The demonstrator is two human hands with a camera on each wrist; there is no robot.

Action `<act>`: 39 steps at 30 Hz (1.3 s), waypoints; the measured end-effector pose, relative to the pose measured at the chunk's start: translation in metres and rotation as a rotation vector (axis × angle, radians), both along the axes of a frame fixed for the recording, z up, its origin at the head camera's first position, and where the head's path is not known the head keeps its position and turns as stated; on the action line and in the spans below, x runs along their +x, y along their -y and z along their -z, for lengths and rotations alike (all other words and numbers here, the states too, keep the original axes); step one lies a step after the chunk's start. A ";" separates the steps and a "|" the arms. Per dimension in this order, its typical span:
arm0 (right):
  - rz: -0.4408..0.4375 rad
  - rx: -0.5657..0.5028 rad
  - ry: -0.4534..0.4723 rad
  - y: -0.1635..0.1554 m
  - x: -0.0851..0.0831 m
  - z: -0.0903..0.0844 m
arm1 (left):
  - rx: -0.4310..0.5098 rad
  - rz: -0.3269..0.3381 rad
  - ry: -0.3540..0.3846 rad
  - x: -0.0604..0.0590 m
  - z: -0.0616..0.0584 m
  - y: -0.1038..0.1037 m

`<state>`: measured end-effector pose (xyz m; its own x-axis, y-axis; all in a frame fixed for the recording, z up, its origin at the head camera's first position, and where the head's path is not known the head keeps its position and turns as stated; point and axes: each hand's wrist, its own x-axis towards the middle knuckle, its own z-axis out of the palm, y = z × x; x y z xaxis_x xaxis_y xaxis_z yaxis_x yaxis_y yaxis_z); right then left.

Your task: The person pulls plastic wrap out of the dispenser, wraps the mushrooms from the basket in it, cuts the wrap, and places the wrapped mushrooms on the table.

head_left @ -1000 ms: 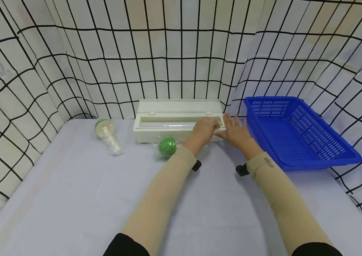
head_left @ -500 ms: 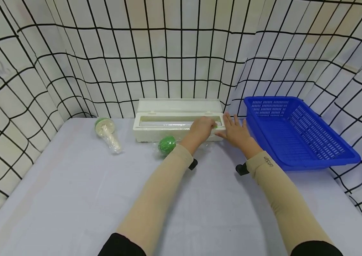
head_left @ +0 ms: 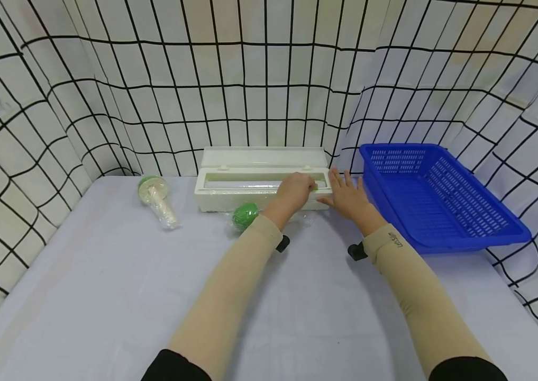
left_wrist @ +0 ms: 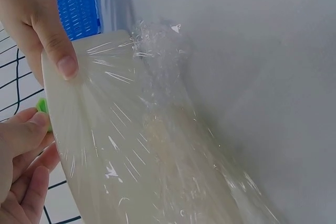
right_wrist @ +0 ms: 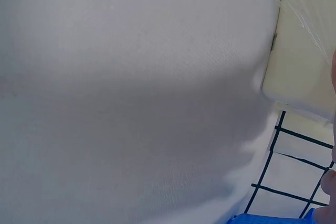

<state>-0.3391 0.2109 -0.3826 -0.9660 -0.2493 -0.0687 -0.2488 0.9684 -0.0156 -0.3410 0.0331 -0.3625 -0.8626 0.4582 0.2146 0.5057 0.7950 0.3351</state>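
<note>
A white cling film dispenser (head_left: 221,201) stands at the back of the table with its lid (head_left: 264,157) raised. My left hand (head_left: 293,193) pinches a small green slide cutter (left_wrist: 43,107) at the box's front rim, near its right end. My right hand (head_left: 348,201) rests at that end, fingers spread and straight, its thumb (left_wrist: 67,66) pressing the cling film (left_wrist: 118,129) against the front. The film hangs down the front over a round green-headed object (head_left: 245,216), partly hidden by my left forearm.
Left of the box lies a film-wrapped object (head_left: 156,200) with a round, green-edged head and pale handle. A blue plastic basket (head_left: 445,245) stands close to my right hand. Black wire mesh (head_left: 266,84) encloses the back and sides of the white-covered table (head_left: 311,317).
My left hand has slid slightly left along the box's front rim with the green slide cutter. My right hand has stayed at the box's right end. The view has shifted a little.
</note>
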 end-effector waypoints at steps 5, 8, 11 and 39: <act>-0.002 -0.002 0.005 0.001 0.000 0.000 | -0.014 -0.008 -0.002 0.001 -0.001 0.002; 0.000 -0.005 0.004 0.002 0.000 0.000 | -0.018 -0.009 -0.020 0.001 -0.001 0.004; 0.004 -0.004 0.003 0.002 0.000 0.000 | -0.017 -0.009 -0.034 0.002 -0.001 0.006; -0.023 -0.048 0.019 -0.002 -0.002 0.002 | -0.085 -0.035 -0.007 0.004 -0.006 0.015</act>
